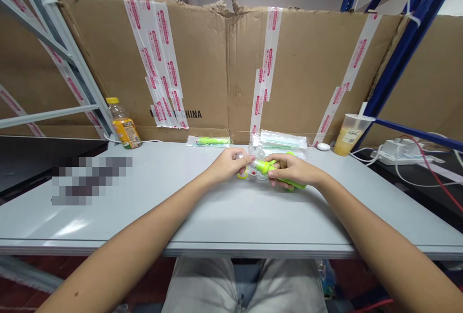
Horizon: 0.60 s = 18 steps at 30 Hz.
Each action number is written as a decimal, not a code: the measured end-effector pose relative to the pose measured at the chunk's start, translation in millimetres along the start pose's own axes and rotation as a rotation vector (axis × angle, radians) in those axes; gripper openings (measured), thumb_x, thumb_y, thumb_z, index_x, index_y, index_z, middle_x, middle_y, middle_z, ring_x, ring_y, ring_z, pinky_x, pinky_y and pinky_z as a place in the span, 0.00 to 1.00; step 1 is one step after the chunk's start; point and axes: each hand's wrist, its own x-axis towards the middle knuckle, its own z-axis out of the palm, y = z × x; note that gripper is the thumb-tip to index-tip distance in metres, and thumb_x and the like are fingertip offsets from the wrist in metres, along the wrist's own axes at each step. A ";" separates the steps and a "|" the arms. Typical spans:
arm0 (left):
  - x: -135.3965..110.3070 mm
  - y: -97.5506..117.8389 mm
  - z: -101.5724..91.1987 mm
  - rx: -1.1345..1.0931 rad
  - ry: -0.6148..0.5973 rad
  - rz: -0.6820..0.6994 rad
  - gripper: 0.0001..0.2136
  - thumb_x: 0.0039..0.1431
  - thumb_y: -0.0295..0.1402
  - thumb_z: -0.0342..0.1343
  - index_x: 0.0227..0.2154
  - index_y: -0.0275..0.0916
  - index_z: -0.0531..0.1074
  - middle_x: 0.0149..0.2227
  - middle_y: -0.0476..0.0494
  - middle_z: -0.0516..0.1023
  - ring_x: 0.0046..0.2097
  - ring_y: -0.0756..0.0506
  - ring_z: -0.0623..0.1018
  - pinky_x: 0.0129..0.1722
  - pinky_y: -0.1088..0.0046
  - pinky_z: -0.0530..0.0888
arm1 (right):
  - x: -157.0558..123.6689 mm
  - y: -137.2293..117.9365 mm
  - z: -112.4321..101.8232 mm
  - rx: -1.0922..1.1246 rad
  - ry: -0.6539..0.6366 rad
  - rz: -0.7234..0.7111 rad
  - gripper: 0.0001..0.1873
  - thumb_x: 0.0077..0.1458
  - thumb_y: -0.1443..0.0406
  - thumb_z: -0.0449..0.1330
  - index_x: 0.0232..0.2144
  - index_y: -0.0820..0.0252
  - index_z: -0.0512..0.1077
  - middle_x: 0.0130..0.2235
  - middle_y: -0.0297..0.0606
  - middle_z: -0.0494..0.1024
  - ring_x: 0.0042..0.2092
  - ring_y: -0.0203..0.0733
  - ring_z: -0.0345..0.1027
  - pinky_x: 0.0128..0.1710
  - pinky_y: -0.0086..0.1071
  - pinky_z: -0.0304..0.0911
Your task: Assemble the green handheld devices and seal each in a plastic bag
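Observation:
Over the middle of the grey table (pixel 108 216), my right hand (pixel 292 170) is closed around a bright green pen-shaped toy (pixel 269 167) that lies level and points left. My left hand (pixel 229 163) pinches the clear plastic tip of that toy between thumb and fingers. Under the hands lie small round pieces, one yellow (pixel 242 175) and one red-and-white (pixel 253 174). Just behind the hands sits a pile of clear plastic bags (pixel 282 140). Another green toy in a clear bag (pixel 210 141) lies farther back by the cardboard.
A taped cardboard wall (pixel 224 67) closes off the back of the table. A juice bottle with a yellow cap (pixel 124 127) stands back left, a plastic drink cup with a straw (pixel 351 133) back right, a small white disc (pixel 323 146) beside it. A power strip with cables (pixel 398 151) lies at the right.

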 end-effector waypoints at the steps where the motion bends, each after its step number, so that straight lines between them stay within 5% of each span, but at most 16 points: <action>1: 0.0 0.4 0.5 0.008 0.043 -0.021 0.22 0.57 0.53 0.55 0.21 0.37 0.65 0.16 0.54 0.64 0.19 0.55 0.59 0.22 0.76 0.56 | 1.0 0.5 1.4 -0.031 0.027 -0.003 0.24 0.57 0.51 0.62 0.49 0.58 0.66 0.31 0.33 0.75 0.21 0.33 0.62 0.19 0.28 0.56; 5: -0.2 0.1 3.2 0.055 0.185 -0.118 0.26 0.59 0.53 0.52 0.15 0.39 0.59 0.12 0.56 0.56 0.17 0.54 0.55 0.22 0.74 0.54 | 5.1 2.6 9.0 -0.372 0.258 -0.107 0.26 0.52 0.53 0.67 0.50 0.57 0.69 0.32 0.31 0.72 0.28 0.35 0.62 0.28 0.30 0.57; 9: 0.5 -5.4 4.7 0.061 0.143 -0.095 0.27 0.57 0.56 0.52 0.15 0.39 0.58 0.13 0.54 0.58 0.18 0.54 0.58 0.22 0.74 0.55 | 6.5 3.4 13.5 -0.646 0.310 -0.181 0.20 0.57 0.56 0.62 0.49 0.58 0.72 0.37 0.35 0.76 0.36 0.40 0.65 0.36 0.33 0.58; 13: 3.0 -10.4 1.7 -0.046 0.078 -0.020 0.22 0.56 0.54 0.56 0.24 0.38 0.65 0.18 0.54 0.64 0.19 0.54 0.62 0.22 0.76 0.59 | 4.5 0.7 12.5 -0.648 0.287 -0.221 0.18 0.62 0.57 0.57 0.50 0.59 0.73 0.40 0.38 0.78 0.38 0.42 0.67 0.39 0.34 0.59; 18: 1.7 -6.3 -4.3 -0.090 -0.087 0.080 0.18 0.55 0.48 0.61 0.36 0.38 0.69 0.23 0.53 0.69 0.23 0.53 0.66 0.24 0.77 0.61 | 0.3 -1.1 8.9 -0.369 0.142 -0.117 0.18 0.65 0.51 0.53 0.39 0.61 0.70 0.23 0.29 0.68 0.23 0.34 0.59 0.24 0.29 0.55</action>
